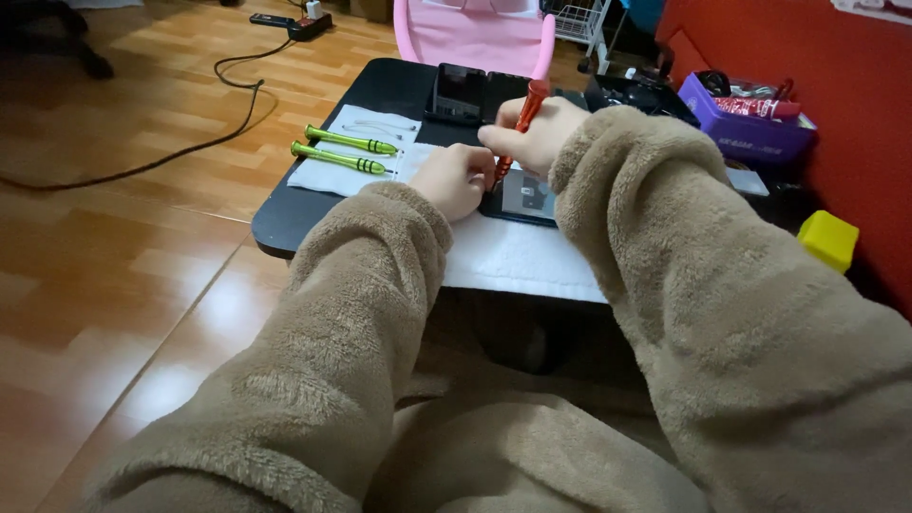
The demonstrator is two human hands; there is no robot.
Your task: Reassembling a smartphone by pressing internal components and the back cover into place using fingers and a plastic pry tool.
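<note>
Two hands together over phone [525,197]: right hand [532,133] pinches red screwdriver [521,122] upright, left hand [454,178] curls beside tip, steadying. Green screwdrivers [344,150] parked aside on white cloth [513,252], within reach.

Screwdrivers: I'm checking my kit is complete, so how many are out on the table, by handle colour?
Green screwdrivers: 2, lying on the white sheet
Red screwdriver: 1, held in the right hand
Total: 3
</note>
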